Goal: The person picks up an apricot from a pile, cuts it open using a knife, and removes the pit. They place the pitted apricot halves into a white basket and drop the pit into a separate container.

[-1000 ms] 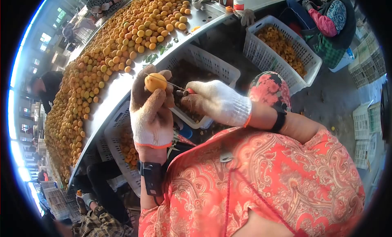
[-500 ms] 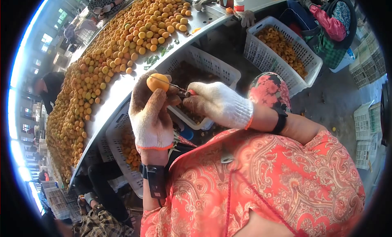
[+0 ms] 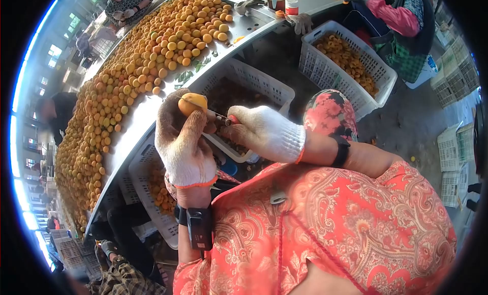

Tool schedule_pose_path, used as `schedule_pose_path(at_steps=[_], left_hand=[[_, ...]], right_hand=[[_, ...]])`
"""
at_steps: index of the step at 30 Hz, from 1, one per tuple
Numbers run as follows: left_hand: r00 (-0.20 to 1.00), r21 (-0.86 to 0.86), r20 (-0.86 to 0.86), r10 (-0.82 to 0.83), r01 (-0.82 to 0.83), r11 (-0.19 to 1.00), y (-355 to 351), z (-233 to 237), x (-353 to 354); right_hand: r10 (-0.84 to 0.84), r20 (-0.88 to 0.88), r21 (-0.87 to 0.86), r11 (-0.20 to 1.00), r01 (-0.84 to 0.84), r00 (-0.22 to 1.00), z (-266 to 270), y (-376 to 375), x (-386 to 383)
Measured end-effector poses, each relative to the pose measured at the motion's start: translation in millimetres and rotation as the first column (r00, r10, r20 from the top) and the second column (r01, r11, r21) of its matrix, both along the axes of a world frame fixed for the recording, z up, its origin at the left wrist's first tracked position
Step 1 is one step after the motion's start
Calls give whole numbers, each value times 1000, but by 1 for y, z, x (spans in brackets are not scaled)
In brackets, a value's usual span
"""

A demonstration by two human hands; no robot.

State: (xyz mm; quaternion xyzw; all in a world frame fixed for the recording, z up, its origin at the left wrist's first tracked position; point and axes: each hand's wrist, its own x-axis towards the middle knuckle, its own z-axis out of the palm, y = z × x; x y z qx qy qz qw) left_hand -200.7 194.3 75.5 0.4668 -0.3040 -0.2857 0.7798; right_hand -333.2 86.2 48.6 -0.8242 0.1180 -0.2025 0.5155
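Observation:
My left hand [image 3: 184, 155], in a stained white work glove, grips an orange-yellow apricot [image 3: 192, 106] between thumb and fingers. Gloved as well, my right hand [image 3: 270, 132] is closed on a small knife [image 3: 233, 119] with a red handle. Its thin blade reaches left to the apricot, and a dark line runs across the fruit's upper side; whether that is a cut or the blade's edge is hard to make out. Both hands are close together above a white crate [image 3: 277, 84] with dark contents.
Many apricots [image 3: 137, 66] lie heaped on the metal table [image 3: 136, 114]. A white crate [image 3: 381, 74] of halved-looking fruit stands right, another crate [image 3: 145, 175] below the table edge. Gloves [image 3: 301, 23] and jars [image 3: 291, 7] rest at the back. Co-workers sit around.
The scene has shifted slightly left in view. My hands keep their hold on the apricot and knife, with the fruit turned a little. A co-worker's gloved hand at upper right has moved left.

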Motion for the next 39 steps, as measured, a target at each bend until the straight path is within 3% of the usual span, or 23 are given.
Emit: schedule_pose_path(at_steps=[4,9,11,13,17,19,20,23,24,25,28,29,31,32,36,39], left_hand=[[998,25,-53,42,-41,999,-9,-3,-7],[928,-90,-320,-193,173,981,-14,-25,-6],[947,-34,-278,-163,160,986,-16,-20,-9],[976,77,-187,-111,127,989,-19,-15,-12],[986,47,-125,-114,120,992,-23,-26,-9],[906,34,-405,-118,144,989,-28,-29,-10],[908,33,-402,-120,145,989,-28,-27,-9],[981,79,-135,-138,150,986,-27,-21,-7],[996,153,-54,-74,81,985,-28,-19,-4],[996,156,-51,-75,82,984,-30,-19,-4],[965,94,258,46,-73,993,-35,-34,-2],[966,91,255,49,-74,993,-35,-34,0],[978,186,-207,9,31,982,-37,-35,3],[926,128,-377,-17,70,989,-41,-33,-6],[948,149,-306,-84,135,980,-39,-20,-7],[980,121,-196,36,-12,993,-44,-30,-3]], right_hand=[[-54,-6,-13,998,54,998,-7,0,5],[-138,-118,-70,989,130,983,-5,2,9],[-183,18,-100,978,184,983,-10,0,8],[-184,-8,-94,979,182,983,-5,-2,5],[-193,-32,-147,971,187,981,-8,-1,5],[-200,-18,-140,971,196,980,-13,-2,6],[-203,4,-140,969,202,979,-14,-4,7],[-192,76,-79,977,198,978,-15,-6,5],[-195,79,-79,976,201,978,-14,-7,4],[-176,62,-13,984,177,982,-11,-7,4],[-146,43,77,987,142,988,-12,-4,3],[-138,47,95,986,133,989,-13,-5,3],[-177,43,3,984,177,983,-27,-5,10],[-210,45,-84,973,214,977,-26,-3,11],[-217,5,-8,976,217,976,-14,-3,6],[-225,-10,68,972,225,974,-17,-3,7]])
